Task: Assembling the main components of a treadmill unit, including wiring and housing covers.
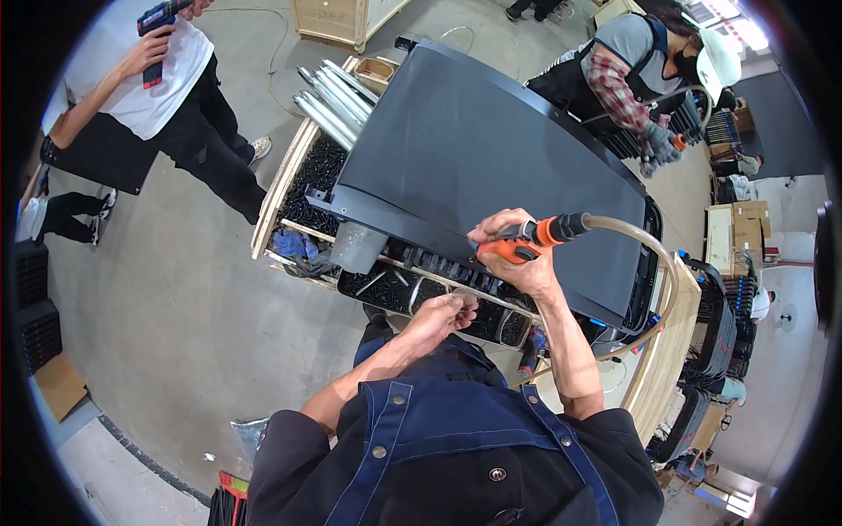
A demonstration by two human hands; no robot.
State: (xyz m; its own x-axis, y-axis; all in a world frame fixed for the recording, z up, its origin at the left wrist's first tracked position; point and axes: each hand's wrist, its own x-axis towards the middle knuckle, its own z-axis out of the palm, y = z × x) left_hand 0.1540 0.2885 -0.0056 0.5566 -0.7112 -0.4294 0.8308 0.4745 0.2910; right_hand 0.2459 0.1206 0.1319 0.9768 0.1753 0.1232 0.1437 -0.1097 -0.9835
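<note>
While the right hand's fingers [502, 230] wrap tightly round the orange pneumatic screwdriver [524, 239], steadying its tip against the edge of the dark panel [491, 149], the left hand [445, 311] curls its fingers over small screws, poised above the parts tray [399, 294]. The air hose [653, 254] loops rightward; both forearms extend forward, right wrist bent downward.

A single head-worn fisheye camera looks steeply down from close above the wearer's chest and forearms onto the bench [282, 180], its rim bending the surrounding workshop floor [175, 289].
</note>
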